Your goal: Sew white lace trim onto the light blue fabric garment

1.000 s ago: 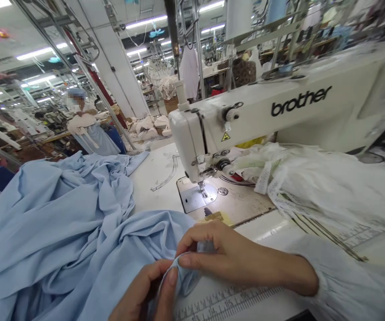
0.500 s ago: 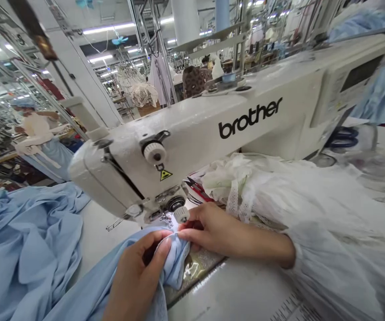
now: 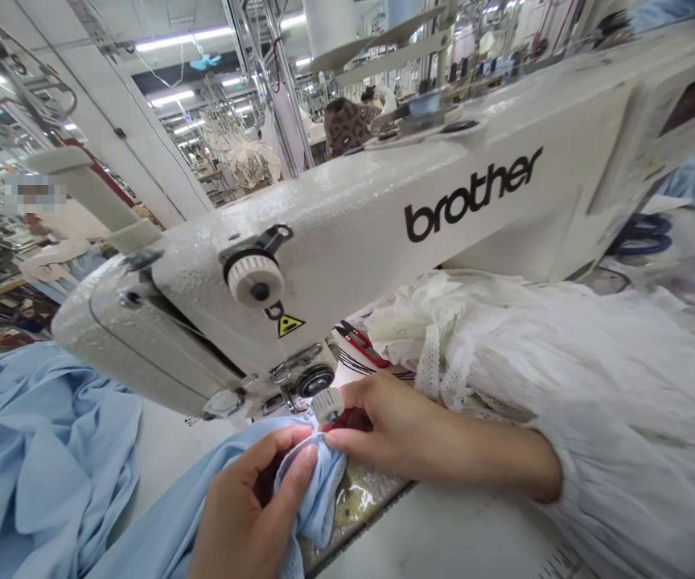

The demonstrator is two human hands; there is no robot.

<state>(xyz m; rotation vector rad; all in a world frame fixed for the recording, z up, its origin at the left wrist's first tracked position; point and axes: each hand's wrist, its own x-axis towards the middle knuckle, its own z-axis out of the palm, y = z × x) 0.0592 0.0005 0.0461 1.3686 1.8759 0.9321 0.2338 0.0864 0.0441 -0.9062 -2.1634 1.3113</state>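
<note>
My left hand (image 3: 244, 515) pinches a fold of light blue fabric (image 3: 51, 466) between thumb and fingers at the bottom centre. My right hand (image 3: 396, 430) comes in from the right and pinches the same fold just under the head of the white Brother sewing machine (image 3: 347, 241). The fabric edge lies on the machine's metal plate (image 3: 359, 498), below the presser foot area, which the machine head and my fingers hide. The rest of the blue fabric is heaped to the left on the table.
A pile of white lace-trimmed fabric (image 3: 540, 346) lies right of the needle, behind my right arm. Red-handled snips (image 3: 356, 342) rest beside it. Blue-handled scissors (image 3: 643, 233) sit at the far right. A co-worker (image 3: 51, 233) stands at the far left among racks.
Over the second my hands carried the blue fabric edge from the table's front up under the machine head. My view moved closer and lower; in the last half second the hands barely shifted.
</note>
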